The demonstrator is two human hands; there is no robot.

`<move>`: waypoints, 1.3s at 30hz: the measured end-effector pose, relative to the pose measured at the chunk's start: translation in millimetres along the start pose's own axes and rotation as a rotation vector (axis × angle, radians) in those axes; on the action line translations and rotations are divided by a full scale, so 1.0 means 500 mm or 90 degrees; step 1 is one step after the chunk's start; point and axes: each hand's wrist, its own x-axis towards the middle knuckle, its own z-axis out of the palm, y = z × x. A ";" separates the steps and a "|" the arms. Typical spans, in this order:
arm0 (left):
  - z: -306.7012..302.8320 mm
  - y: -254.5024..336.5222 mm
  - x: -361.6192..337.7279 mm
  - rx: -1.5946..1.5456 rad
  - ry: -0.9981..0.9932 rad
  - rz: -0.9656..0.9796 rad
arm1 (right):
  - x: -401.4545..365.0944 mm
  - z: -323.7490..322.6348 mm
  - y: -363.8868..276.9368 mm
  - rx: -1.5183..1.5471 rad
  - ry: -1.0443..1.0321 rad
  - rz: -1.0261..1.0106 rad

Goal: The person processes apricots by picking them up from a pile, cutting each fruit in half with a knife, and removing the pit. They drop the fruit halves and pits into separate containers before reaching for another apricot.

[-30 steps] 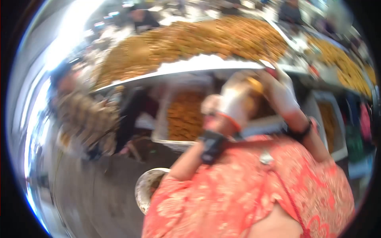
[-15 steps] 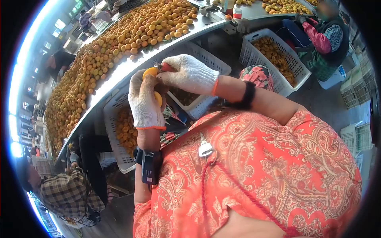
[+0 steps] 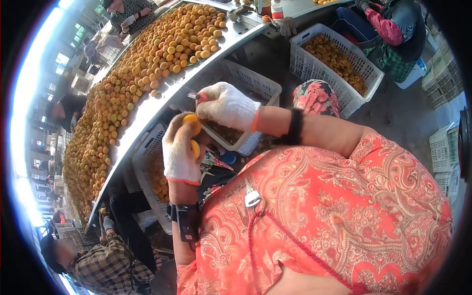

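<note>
Two orange-yellow apricots are in my left hand (image 3: 181, 156), which wears a white knit glove with browned fingers. One apricot (image 3: 192, 125) is held up at the fingertips, and another apricot (image 3: 195, 149) shows beside the palm. My right hand (image 3: 228, 107), gloved the same way, is closed round a small red-handled knife (image 3: 201, 97). Its short metal tip points left, just above the upper apricot and apart from it. The fingers of my right hand hide most of the handle. Both hands are over the crates, near the edge of the metal table (image 3: 147, 109).
A large heap of apricots (image 3: 142, 69) covers the table. Below its edge stand white plastic crates, one (image 3: 147, 162) holding orange fruit pieces. Another filled crate (image 3: 339, 69) stands at right. Co-workers sit at lower left and upper right; another stands across the table.
My right hand with the knife has drawn away from the upper apricot, opening a gap between the hands. The view has shifted, and a co-worker across the table now shows more fully.
</note>
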 end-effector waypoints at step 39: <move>0.086 -0.140 0.837 1.024 -0.247 0.163 | 0.054 -0.261 0.295 -0.274 -0.001 0.271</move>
